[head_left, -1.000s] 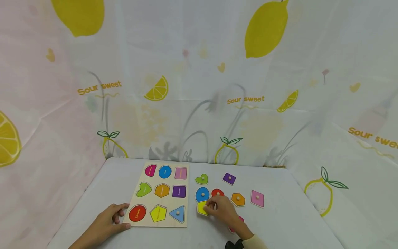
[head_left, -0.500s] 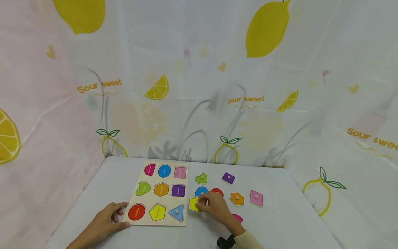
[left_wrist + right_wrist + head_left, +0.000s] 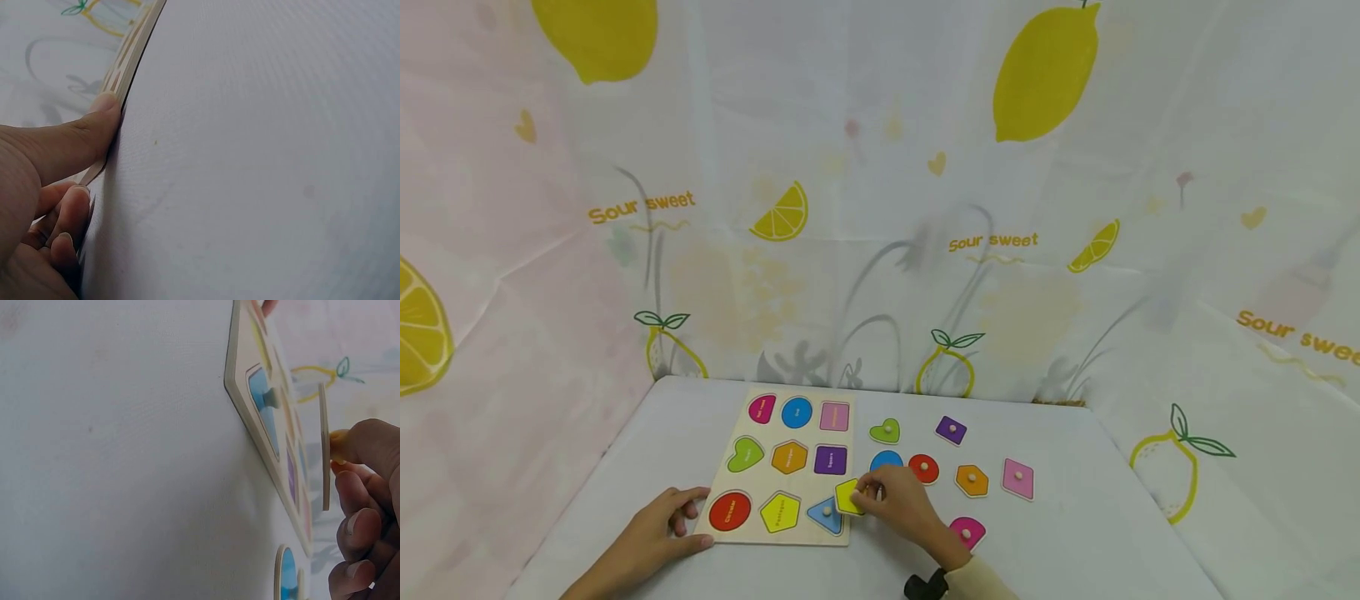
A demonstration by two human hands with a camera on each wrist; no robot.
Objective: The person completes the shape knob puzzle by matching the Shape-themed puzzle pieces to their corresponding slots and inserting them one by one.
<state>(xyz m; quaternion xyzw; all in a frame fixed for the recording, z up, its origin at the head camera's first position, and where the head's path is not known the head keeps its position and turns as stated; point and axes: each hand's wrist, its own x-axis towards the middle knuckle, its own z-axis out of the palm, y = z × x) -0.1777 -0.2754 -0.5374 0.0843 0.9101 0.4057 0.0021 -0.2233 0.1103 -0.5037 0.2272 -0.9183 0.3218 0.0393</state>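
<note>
The wooden board (image 3: 741,487) lies flat, with printed coloured shapes and a blue triangle piece (image 3: 824,517) seated at its near right corner. My left hand (image 3: 655,533) holds the board's near left corner, thumb at the near edge; in the left wrist view the thumb of the hand (image 3: 69,150) touches the board's edge (image 3: 128,69). My right hand (image 3: 906,508) pinches the yellow pentagon piece (image 3: 847,497) by its knob, over the board's right edge. The right wrist view shows the piece (image 3: 325,450) edge-on, raised off the board, in the hand (image 3: 372,487).
Right of the board lie several knobbed pieces: green heart (image 3: 885,431), purple piece (image 3: 951,430), blue circle (image 3: 886,460), red circle (image 3: 923,468), orange hexagon (image 3: 972,481), pink piece (image 3: 1018,479) and magenta piece (image 3: 967,533). A patterned cloth (image 3: 880,283) hangs behind the table.
My right hand has moved left with the yellow pentagon, from beside the blue circle to over the board's right edge. The red circle and magenta piece are more fully in view. My left hand stays at the corner.
</note>
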